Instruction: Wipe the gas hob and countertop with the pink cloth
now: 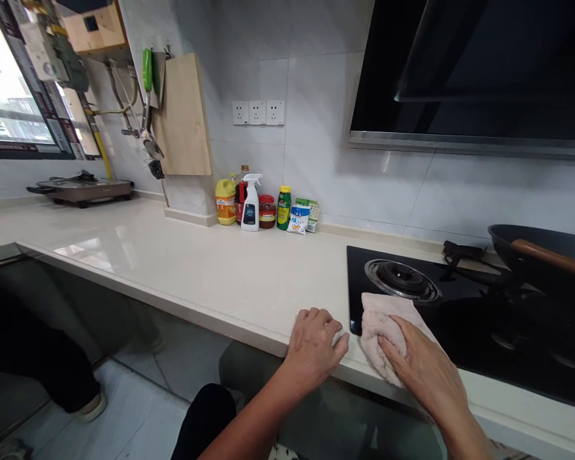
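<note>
My right hand [429, 367] grips a pale pink cloth [381, 322], bunched under the fingers. The cloth lies over the front left corner of the black glass gas stove [460, 326] and part of the white countertop [211, 275]. My left hand [315, 342] rests on the front edge of the counter, just left of the stove. Its fingers are slightly bent, the thumb stands apart, and it holds nothing. Behind the cloth sits a round burner [402, 279] without a pan on it.
A dark wok [546, 246] with a wooden handle stands on the stove's right side. Along the wall are a white spray bottle [250, 204], a yellow jug [225, 203], a red-lidded jar [267, 212] and a green bottle [283, 207]. A range hood [474, 76] hangs above.
</note>
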The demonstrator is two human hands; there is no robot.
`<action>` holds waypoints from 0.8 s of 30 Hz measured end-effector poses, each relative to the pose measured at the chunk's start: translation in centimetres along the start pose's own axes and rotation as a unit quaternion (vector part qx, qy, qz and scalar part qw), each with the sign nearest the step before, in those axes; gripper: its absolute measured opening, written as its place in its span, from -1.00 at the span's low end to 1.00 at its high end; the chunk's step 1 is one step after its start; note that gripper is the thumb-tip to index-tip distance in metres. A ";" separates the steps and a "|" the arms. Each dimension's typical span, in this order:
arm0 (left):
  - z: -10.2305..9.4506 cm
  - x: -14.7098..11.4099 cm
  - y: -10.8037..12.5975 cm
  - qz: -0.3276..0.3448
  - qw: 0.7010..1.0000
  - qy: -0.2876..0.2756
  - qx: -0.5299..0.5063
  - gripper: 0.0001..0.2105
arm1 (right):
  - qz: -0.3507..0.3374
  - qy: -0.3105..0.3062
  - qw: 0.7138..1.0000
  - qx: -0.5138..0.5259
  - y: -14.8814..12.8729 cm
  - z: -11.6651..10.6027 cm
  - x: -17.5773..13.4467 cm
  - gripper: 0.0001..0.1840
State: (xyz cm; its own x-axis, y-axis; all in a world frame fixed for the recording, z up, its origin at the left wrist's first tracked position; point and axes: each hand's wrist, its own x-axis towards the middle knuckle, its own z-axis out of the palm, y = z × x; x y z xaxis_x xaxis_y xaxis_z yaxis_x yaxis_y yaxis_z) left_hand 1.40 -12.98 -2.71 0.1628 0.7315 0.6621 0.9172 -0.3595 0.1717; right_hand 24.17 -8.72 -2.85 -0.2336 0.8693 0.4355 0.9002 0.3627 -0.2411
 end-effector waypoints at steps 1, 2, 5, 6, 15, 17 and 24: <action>0.0 0.0 0.0 0.000 1.000 0.000 0.001 -0.91 | 0.001 0.002 1.000 -0.003 -0.1 0.0 0.0 -0.45; 0.0 0.0 0.0 0.000 1.000 0.000 0.002 -0.91 | 0.004 0.002 1.000 -0.009 -0.4 0.1 0.0 -0.46; -0.1 0.0 0.1 -0.002 1.000 -0.003 0.004 -0.91 | 0.011 0.011 0.999 -0.031 -1.3 0.3 0.2 -0.49; -0.2 0.0 0.1 -0.001 1.000 -0.007 0.004 -0.91 | 0.008 0.016 0.999 -0.037 -1.8 0.4 0.2 -0.50; -0.5 -0.2 -0.3 -0.080 0.993 0.029 -0.076 -0.77 | -0.101 0.038 0.994 0.018 -8.0 2.3 1.3 -0.52; -0.6 -0.2 -0.5 -0.108 0.986 0.064 -0.112 -0.74 | -0.114 0.038 0.992 0.048 -8.7 2.7 1.5 -0.52; -1.1 -0.2 -0.6 -0.095 0.990 -0.001 -0.102 -0.55 | -0.129 -0.048 0.967 0.214 -5.4 1.3 1.3 -0.42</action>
State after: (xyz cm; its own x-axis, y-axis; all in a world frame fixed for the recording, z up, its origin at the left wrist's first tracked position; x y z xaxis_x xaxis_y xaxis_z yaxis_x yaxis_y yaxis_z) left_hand 0.43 -13.50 -2.15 -0.0048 0.7989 0.6014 0.8384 -0.3245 0.4379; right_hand 18.54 -9.12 -2.06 -0.4816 0.7512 0.4514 0.5775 0.6595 -0.4813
